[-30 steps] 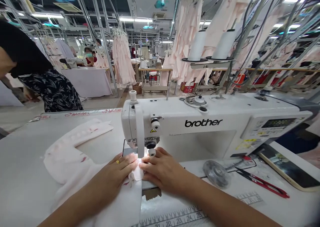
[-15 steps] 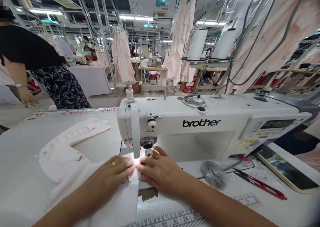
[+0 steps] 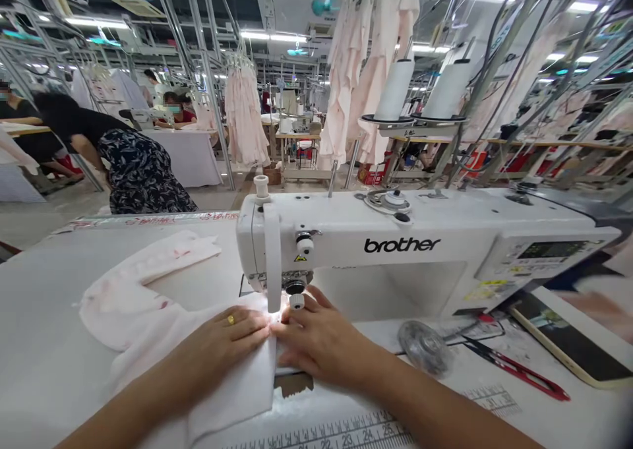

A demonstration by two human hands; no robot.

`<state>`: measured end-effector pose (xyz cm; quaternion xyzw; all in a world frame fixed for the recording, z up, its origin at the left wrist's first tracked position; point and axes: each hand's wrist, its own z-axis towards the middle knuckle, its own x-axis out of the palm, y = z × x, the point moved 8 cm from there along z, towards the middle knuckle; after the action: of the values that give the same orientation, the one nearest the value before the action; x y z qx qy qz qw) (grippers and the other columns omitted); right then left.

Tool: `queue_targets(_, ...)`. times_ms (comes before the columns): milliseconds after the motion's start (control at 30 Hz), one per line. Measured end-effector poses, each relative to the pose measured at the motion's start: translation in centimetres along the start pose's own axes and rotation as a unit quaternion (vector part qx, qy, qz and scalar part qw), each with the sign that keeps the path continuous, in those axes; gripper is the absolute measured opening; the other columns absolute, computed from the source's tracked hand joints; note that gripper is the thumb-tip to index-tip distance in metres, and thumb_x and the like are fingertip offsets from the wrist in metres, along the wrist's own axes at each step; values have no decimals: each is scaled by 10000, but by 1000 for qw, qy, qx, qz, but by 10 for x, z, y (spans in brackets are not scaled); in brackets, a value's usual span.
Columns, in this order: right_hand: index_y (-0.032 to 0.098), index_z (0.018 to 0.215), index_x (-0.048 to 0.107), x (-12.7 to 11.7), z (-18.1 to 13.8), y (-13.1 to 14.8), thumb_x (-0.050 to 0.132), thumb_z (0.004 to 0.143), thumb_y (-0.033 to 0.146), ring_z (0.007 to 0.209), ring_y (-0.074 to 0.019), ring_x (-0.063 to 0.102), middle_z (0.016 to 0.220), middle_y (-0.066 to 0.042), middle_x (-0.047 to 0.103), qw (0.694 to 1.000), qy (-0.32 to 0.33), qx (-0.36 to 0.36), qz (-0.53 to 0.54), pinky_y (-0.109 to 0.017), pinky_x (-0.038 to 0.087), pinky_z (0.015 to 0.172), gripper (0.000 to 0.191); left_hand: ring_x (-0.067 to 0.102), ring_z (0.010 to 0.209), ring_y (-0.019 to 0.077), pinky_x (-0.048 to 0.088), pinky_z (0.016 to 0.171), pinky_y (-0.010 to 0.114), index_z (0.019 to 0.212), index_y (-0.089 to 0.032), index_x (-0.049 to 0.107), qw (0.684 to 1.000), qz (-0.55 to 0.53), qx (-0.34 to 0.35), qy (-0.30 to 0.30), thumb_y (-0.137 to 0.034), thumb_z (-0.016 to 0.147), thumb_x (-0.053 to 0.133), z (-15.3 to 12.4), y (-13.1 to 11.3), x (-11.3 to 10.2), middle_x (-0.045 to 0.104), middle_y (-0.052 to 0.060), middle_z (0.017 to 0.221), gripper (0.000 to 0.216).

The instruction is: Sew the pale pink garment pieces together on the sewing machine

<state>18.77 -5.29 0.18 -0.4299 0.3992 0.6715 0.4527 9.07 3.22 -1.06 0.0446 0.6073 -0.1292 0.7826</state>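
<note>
My left hand [image 3: 236, 333], with a gold ring, lies flat on pale pink fabric [image 3: 232, 396], its fingertips beside the needle area. On the needle's other side, my right hand [image 3: 316, 333] has its fingers apart and its fingertips at the fabric's edge. Both hands press the fabric down under the lit head of a white sewing machine [image 3: 341, 231]. A finger guard and my fingers hide the needle and presser foot. More of the fabric curves away in a long strip [image 3: 119, 297] across the table to the left.
Red thread snips [image 3: 524, 370], a phone [image 3: 568, 337] and a clear round base [image 3: 424, 347] sit at right. A printed ruler [image 3: 356, 432] runs along the front. Thread cones [image 3: 395, 89] stand behind the machine. A person in a patterned skirt [image 3: 143, 172] bends beyond the table.
The fabric's near edge has shifted away from me, toward the machine. My hands stay almost in place. The person at left has bent lower, and cloth hanging at right has swung aside.
</note>
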Motion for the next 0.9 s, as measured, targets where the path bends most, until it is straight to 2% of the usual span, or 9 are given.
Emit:
queue_targets(133,231,1143,615,0,0,-1,517,995,457,1073,-213,459,1077,-22,629,1000,2,12,-3,-377,104,1135,287,585,1187,166,491,1007,317,1387,-264,462,999,-39,-11,-11,-35,957,355,1,0,-5,608,58,1324,498)
queue_targets(300,231,1249,562,1,-1,0,509,977,539,1135,-215,454,1130,-34,621,1000,-2,21,4,-386,51,1160,414,574,1214,165,474,1039,328,1361,-269,487,998,-69,-7,-1,-100,981,385,-1,5,-3,592,58,1351,428)
queue_targets(433,262,1226,568,8,-1,-1,491,975,566,1207,-218,423,1152,-33,612,999,23,36,-1,-406,35,1164,401,543,1261,167,477,1049,327,1422,-286,431,997,-71,-1,4,-96,981,379,-3,6,2,567,57,1382,483)
queue_targets(600,255,1207,563,8,2,-5,508,959,583,1231,-236,402,1182,-57,589,997,30,62,-19,-462,55,1168,415,565,1241,188,465,1073,362,1406,-287,463,997,-63,-42,1,-37,927,404,-4,14,6,554,46,1397,544)
queue_targets(767,263,1205,552,8,2,-14,531,956,567,1213,-241,411,1204,-49,577,996,25,84,-15,-496,86,1170,393,562,1246,225,474,1063,406,1402,-260,472,997,-48,-55,10,-70,880,473,-3,21,9,573,71,1376,556)
queue_targets(900,254,1145,578,8,0,-18,530,963,555,1213,-219,416,1203,-34,582,995,15,93,12,-468,82,1178,355,550,1261,231,483,1051,421,1377,-223,504,996,-23,-87,5,-38,881,392,-1,28,11,553,91,1394,541)
